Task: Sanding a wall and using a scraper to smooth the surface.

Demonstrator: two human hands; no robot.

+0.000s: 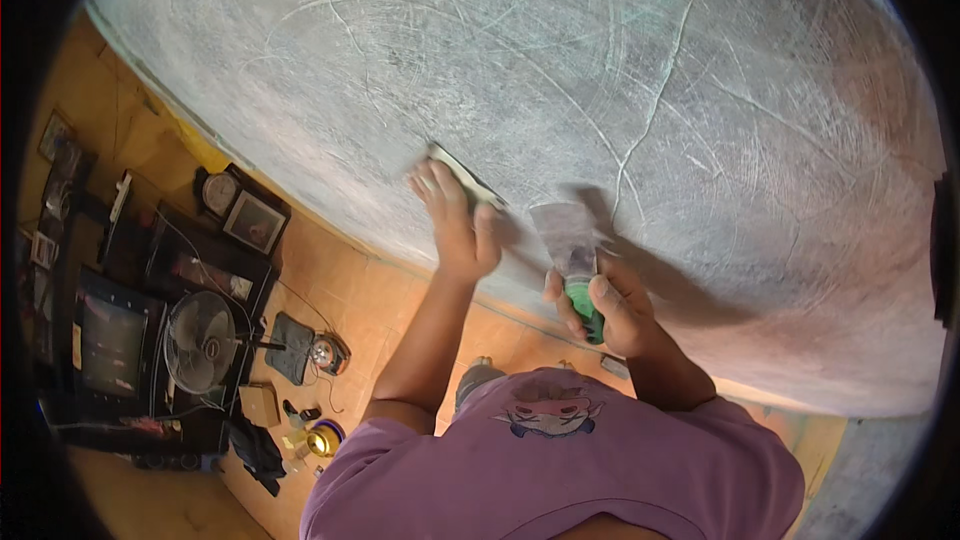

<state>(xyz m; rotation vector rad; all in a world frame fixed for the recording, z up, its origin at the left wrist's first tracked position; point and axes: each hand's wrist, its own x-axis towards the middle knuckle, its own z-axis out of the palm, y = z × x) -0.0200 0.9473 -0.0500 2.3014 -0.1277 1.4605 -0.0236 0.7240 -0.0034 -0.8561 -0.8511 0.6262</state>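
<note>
Before me rises a grey plastered wall (510,75) with cracks and curved scratch marks. My left hand (454,221) presses a thin, pale, flat piece (466,178), perhaps folded sandpaper, against the wall; its edge away from my palm looks dark, and the hand is slightly blurred. To the right, my right hand (611,304) grips the green handle of a scraper (566,240) with a wide, flat blade pointing up. The blade is close to the wall; whether it touches cannot be told. Both arms cast shadows on the plaster.
An orange tiled floor (360,307) lies below the wall. At the left stand a pedestal fan (201,345), a television (112,341), a framed picture (255,221), a clock (220,192) and a cardboard box (259,405). A gold-coloured round container (324,439) is on the floor.
</note>
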